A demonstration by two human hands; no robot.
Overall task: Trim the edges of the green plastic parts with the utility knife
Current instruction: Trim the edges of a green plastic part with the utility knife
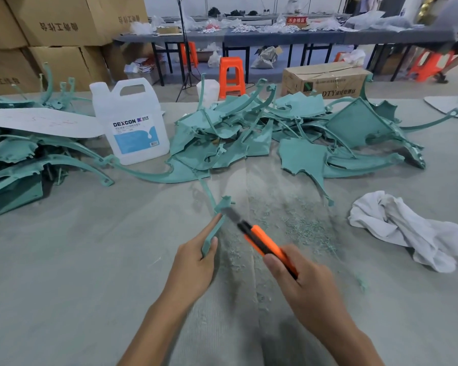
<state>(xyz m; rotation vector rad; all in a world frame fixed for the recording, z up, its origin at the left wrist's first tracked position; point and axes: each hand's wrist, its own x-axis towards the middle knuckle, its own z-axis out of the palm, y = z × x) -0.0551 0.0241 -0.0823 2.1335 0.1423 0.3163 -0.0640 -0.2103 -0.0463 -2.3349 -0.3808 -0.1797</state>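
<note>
**Knife on green strip, both hands busy**

Head view: your left hand (193, 262) grips the lower end of a thin curved green plastic part (214, 228), thumb laid along its edge and fingers curled behind it. The part rises up and away from you above the counter (90, 260).

Your right hand (299, 283) is wrapped around the orange utility knife (265, 241), blade out and pointing up-left. The blade is blurred and lies against the part near its forked upper end; I cannot tell the exact contact point.

Green shavings (302, 225) are scattered on the counter just right of the knife. A crumpled white cloth (407, 228) lies further right.

A big heap of green parts (249, 136) sits beyond your hands at the counter's middle. A second heap (16, 165) is at far left with a white board strip (37, 122) on top. A clear jug (132, 122) labelled DEXCON stands upright between the heaps.

Beyond the counter are an orange stool (230, 75) and a cardboard box (325, 80).
</note>
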